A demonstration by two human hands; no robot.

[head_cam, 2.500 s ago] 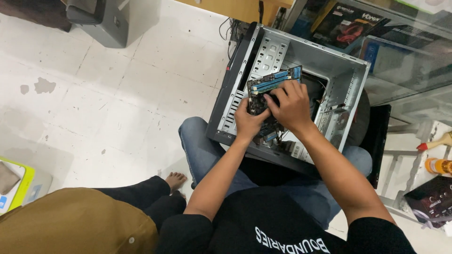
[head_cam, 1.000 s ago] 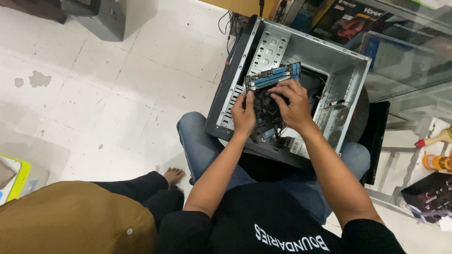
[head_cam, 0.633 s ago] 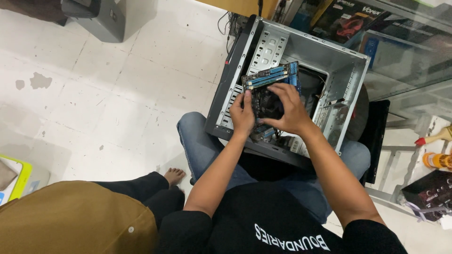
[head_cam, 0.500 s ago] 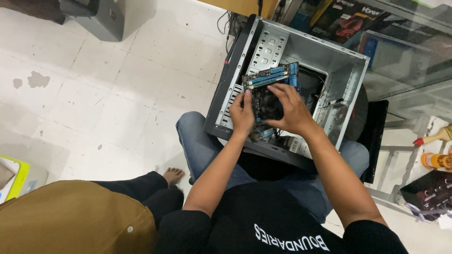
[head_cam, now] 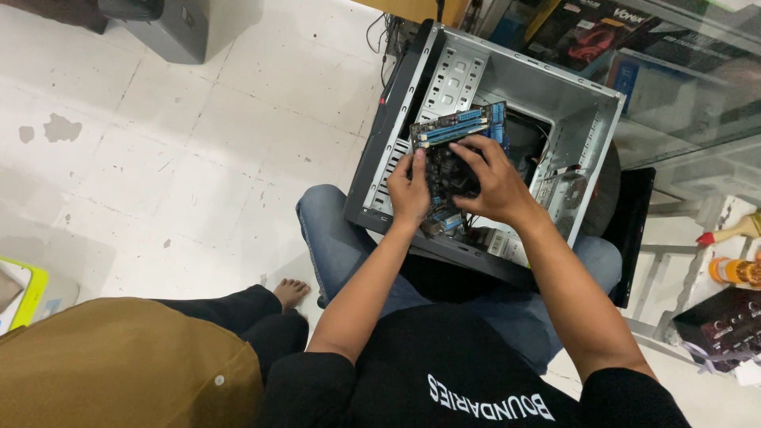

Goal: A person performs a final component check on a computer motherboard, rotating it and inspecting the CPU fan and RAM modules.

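Nearest us, a second person in a brown garment (head_cam: 119,364) sits at our left. Our left hand (head_cam: 410,189) and right hand (head_cam: 493,184) both grasp the blue motherboard (head_cam: 456,131), held tilted inside the open computer case (head_cam: 571,111) resting on our lap. Beyond lies the tiled floor (head_cam: 198,135).

Black-and-red box (head_cam: 590,32) behind glass at top right; yellow-green box (head_cam: 28,293) at left edge.
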